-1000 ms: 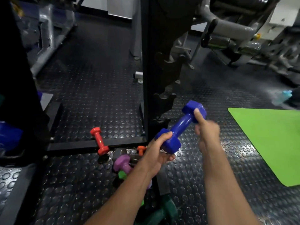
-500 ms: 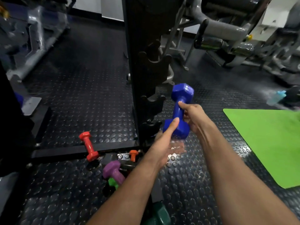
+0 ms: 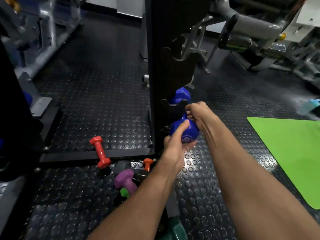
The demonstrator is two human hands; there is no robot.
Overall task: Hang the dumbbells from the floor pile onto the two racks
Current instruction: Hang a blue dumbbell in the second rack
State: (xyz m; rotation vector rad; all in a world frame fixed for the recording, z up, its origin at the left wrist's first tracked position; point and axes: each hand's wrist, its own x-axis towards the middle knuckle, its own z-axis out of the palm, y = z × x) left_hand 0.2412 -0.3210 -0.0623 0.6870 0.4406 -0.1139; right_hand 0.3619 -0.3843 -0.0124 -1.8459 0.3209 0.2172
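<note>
Both my hands hold the blue dumbbell [image 3: 183,129] at the rack [image 3: 166,66]: right grip [image 3: 199,113] clamped round its handle, left grip [image 3: 174,146] cupping the lower head.

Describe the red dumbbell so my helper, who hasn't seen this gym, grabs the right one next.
Find the black upright rack and follow its base bar left. The red dumbbell lies across that bar, apart from the pile. It is wholly visible and longer than the orange one.
</note>
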